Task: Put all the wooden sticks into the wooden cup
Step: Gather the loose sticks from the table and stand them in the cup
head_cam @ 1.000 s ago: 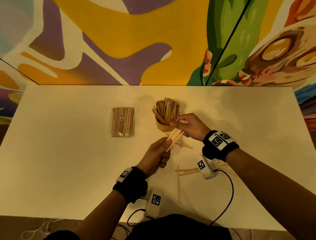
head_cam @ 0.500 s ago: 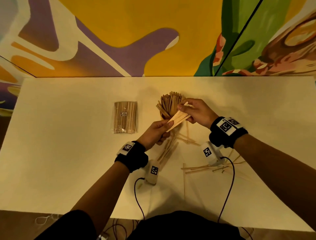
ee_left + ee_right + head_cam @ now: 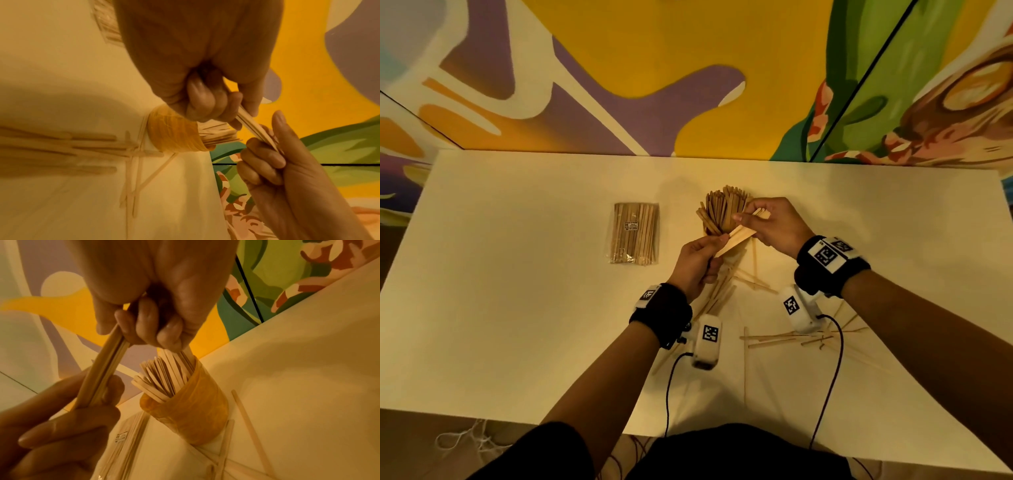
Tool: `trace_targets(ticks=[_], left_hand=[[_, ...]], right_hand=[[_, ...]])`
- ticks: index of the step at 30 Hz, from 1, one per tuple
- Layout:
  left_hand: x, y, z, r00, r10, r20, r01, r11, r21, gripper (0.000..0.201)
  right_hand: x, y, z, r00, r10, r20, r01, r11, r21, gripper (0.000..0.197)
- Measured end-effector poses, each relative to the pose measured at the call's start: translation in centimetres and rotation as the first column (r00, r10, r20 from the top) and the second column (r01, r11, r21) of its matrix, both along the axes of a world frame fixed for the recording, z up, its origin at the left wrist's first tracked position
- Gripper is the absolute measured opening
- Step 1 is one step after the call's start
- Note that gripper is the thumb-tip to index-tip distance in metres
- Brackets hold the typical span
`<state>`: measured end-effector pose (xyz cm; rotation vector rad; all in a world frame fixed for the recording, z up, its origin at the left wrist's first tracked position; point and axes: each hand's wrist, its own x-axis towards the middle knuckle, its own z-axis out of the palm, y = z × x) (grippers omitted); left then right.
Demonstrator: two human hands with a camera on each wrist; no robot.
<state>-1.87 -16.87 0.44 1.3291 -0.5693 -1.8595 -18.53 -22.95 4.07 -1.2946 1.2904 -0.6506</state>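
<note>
Small bundle of sticks (image 3: 736,236) pinched at both ends, left hand (image 3: 697,265) low, right hand (image 3: 774,224) high beside the crowded wooden cup (image 3: 722,214); best to square ends, tip upright, feed into a gap; more loose sticks (image 3: 801,337) lie under the wrists.

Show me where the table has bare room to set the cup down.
Bare: the table left of the wrapped stick packet, and its far right corner. Crowded: loose sticks lie scattered near the front, between the wrists, right up to the wooden cup.
</note>
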Motion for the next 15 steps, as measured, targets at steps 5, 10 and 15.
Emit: trace_targets(ticks=[5,10,15], left_hand=[[-0.7,0.4,0.5,1.0,0.031,-0.001,-0.031,0.999,-0.016,0.025],[0.1,0.5,0.6,0.989,0.09,0.115,-0.089,0.996,-0.011,0.033],[0.8,0.8,-0.2,0.904,-0.005,0.428,0.082,0.984,-0.161,0.022]], right_hand=[[-0.5,-0.5,0.0,0.997,0.012,-0.076,-0.02,0.994,-0.106,0.022],[-1.6,-1.7,1.2,0.984,-0.019,-0.178,-0.017,0.979,-0.201,0.023],[-2.3,-3.4,1.6,0.928,-0.026,-0.371,-0.102,0.942,-0.321,0.027]])
